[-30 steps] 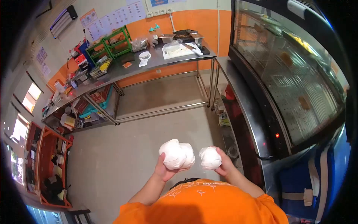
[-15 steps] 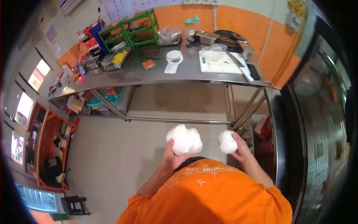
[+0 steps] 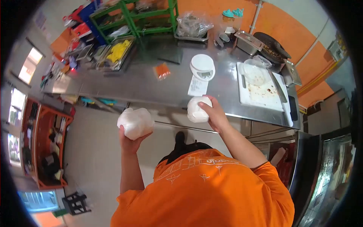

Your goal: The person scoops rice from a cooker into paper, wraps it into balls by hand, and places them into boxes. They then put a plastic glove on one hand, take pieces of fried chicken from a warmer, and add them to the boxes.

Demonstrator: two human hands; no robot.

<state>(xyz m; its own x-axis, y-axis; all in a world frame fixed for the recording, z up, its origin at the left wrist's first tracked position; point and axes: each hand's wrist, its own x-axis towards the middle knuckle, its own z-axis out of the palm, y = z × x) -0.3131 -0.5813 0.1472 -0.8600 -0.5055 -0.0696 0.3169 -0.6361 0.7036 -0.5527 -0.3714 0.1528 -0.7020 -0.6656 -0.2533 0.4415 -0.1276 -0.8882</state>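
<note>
stainless table (image 3: 147, 83) is running along an orange wall (image 3: 206, 7), bearing a white scale (image 3: 202, 62). by its near edge, the right hand (image 3: 217, 115) is curling partly closed around a round white bundle (image 3: 197, 109); the left hand (image 3: 132, 143), spread wider, is cupping a larger white bundle (image 3: 135, 122) over the floor (image 3: 94, 151). both are apparently being carried; any next move is likely calling for steady grips.

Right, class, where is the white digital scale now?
In the head view, the white digital scale sits on the metal table, upper centre, between the orange packet and the white cutting board, beyond the right hand.
</note>
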